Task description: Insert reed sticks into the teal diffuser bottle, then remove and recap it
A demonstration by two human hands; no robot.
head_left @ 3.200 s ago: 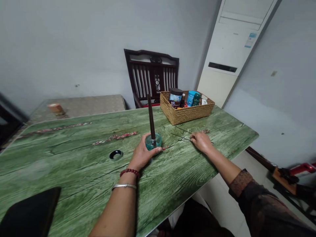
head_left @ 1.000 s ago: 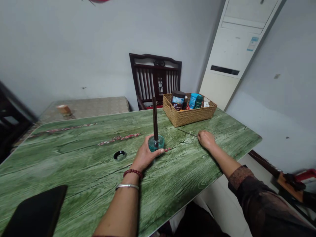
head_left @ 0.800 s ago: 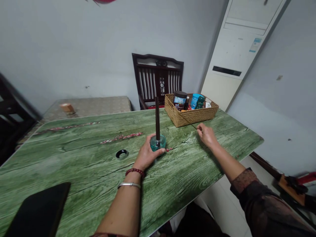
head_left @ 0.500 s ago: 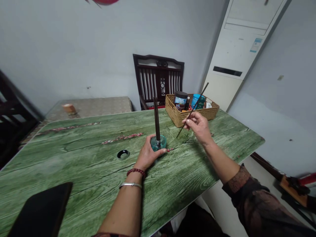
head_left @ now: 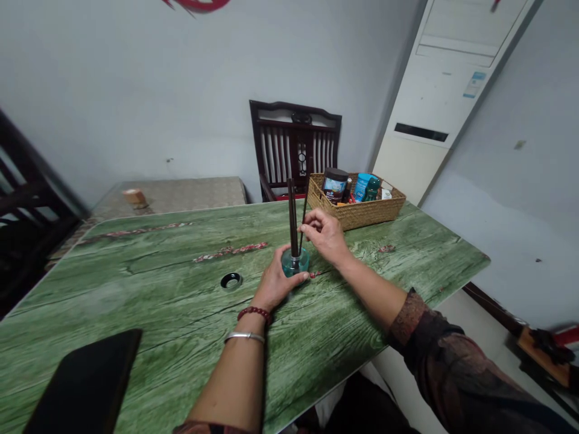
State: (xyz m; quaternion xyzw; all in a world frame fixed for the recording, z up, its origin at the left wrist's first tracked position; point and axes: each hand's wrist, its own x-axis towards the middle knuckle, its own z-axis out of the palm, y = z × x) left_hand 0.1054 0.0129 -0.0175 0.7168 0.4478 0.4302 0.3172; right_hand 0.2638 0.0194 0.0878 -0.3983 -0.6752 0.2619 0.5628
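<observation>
A teal glass diffuser bottle [head_left: 302, 263] stands on the green wood-patterned table [head_left: 181, 301]. My left hand [head_left: 277, 274] is wrapped around its left side, thumb across the front. Several dark reed sticks [head_left: 293, 217] rise almost upright from the bottle's neck. My right hand [head_left: 326, 236] pinches one more dark reed stick [head_left: 305, 202] between thumb and fingertips, just right of the others. This stick is nearly upright, its lower end at the bottle's mouth; whether it has entered cannot be made out. Left of the bottle lies a black ring-shaped cap [head_left: 231, 281].
A woven basket [head_left: 375, 216] holding jars and bottles sits behind my right hand. A dark phone or tablet [head_left: 84, 383] lies at the near left. Past the far edge are a wooden chair [head_left: 296, 138] and a low surface with a small orange-brown object [head_left: 135, 198].
My right hand has moved left with the reed stick, from beside the basket to the bottle's mouth. The stick has turned from slanted to nearly upright. My left hand keeps its hold.
</observation>
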